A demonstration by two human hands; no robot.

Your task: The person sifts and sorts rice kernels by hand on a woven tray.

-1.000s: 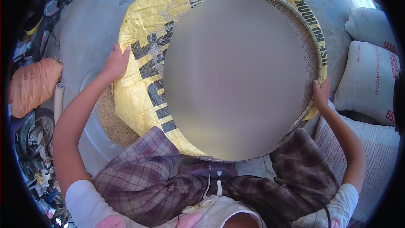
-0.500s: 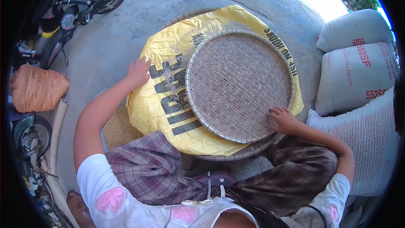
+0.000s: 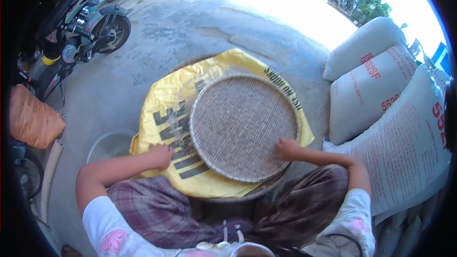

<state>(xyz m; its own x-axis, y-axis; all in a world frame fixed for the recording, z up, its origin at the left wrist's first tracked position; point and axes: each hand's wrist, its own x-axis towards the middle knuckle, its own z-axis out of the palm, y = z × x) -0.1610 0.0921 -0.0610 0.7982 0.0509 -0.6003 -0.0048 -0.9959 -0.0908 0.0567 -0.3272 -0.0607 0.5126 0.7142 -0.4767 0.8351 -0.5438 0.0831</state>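
Observation:
A round woven tray (image 3: 245, 126) with a pale rim lies on a yellow sack (image 3: 157, 100) with black lettering. Beneath the sack shows the dark rim of a larger basket (image 3: 228, 200). My left hand (image 3: 161, 156) rests on the lower left part of the sack, fingers curled in, and what it may hold is hidden. At the tray's lower right, my right hand (image 3: 287, 150) is over the inner edge with its fingers drawn together. Whether something small is between them is too blurred to tell.
White sacks with red print (image 3: 371, 93) stand on the right. A motorbike (image 3: 78, 33) is at the upper left, above an orange sack (image 3: 35, 116) and a pale pipe (image 3: 50, 166). A clear basin (image 3: 107, 147) sits left of the yellow sack.
The view has tilted up. My left hand has moved down along the yellow sack towards me and its fingers have curled. My right hand's fingers have drawn together at the tray's edge.

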